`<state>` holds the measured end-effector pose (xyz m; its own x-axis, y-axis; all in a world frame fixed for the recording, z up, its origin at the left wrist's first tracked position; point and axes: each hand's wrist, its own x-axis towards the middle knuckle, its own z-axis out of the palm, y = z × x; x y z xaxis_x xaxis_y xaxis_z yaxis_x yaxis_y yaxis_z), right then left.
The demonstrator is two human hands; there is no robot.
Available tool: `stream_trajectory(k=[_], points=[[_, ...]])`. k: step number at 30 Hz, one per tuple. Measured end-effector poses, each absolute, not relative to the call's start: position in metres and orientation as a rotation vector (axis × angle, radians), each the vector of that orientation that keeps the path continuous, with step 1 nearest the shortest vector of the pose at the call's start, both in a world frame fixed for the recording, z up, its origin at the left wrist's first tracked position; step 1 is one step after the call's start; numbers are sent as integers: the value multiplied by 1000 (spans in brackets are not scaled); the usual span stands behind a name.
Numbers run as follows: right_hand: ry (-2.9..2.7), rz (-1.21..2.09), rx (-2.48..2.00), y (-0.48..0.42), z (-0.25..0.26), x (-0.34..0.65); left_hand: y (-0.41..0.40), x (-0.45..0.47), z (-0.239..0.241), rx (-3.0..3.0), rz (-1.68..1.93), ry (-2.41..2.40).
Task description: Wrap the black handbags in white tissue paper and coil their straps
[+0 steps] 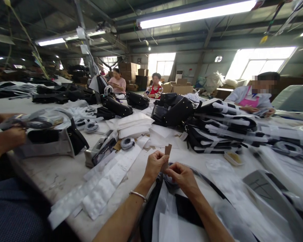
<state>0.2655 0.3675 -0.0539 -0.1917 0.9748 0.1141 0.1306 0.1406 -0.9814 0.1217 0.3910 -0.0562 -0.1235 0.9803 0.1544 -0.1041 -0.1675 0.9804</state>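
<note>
The left hand (155,164) is curled closed, its thumb and fingers pinched on a small brown cardboard strip (167,153) that stands upright above the knuckles. The right hand (181,175) is also closed, fingertips bunched just beside the left hand's and touching the lower end of the strip and the dark strap (207,183) that runs off to the right beneath it. Both forearms rise from the bottom edge and converge, the two hands meeting over the near edge of the worktable (47,174); a thin metal bangle (138,195) circles the left wrist. Under the wrists lies a black bag (184,210) partly wrapped in white paper.

To the left of the hands, long white padded strips (103,185) lie slanted across the table, and just beyond them sits a tape dispenser (99,151) beside a roll of tape (127,143). At the far left a co-worker's hand (11,137) is at work next to a grey and black bag (53,141). Past the strip, a stack of white sheets (133,126) rests mid-table, with black handbags (173,109) behind it and a pile of wrapped black bags (224,129) to the right. Farther off, three seated people work along the table's far side, cardboard boxes (180,87) stacked behind them.
</note>
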Motion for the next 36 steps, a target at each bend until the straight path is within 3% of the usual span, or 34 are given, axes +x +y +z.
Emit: stream_trajectory(k=[7, 12, 18, 26, 36], points=[[-1357, 1431, -1079, 368, -51, 266, 381, 121, -45, 1171, 1438, 1120], [-1217, 1404, -1025, 371, -48, 275, 379, 113, -47, 1164, 1237, 883], [-1360, 1473, -1117, 366, -52, 266, 382, 113, -55, 1082, 1516, 968], [-1435, 1371, -1207, 364, -60, 259, 376, 124, -53, 1051, 1561, 967], [-1333, 1487, -1125, 367, -52, 271, 379, 108, -48, 1153, 1319, 874]])
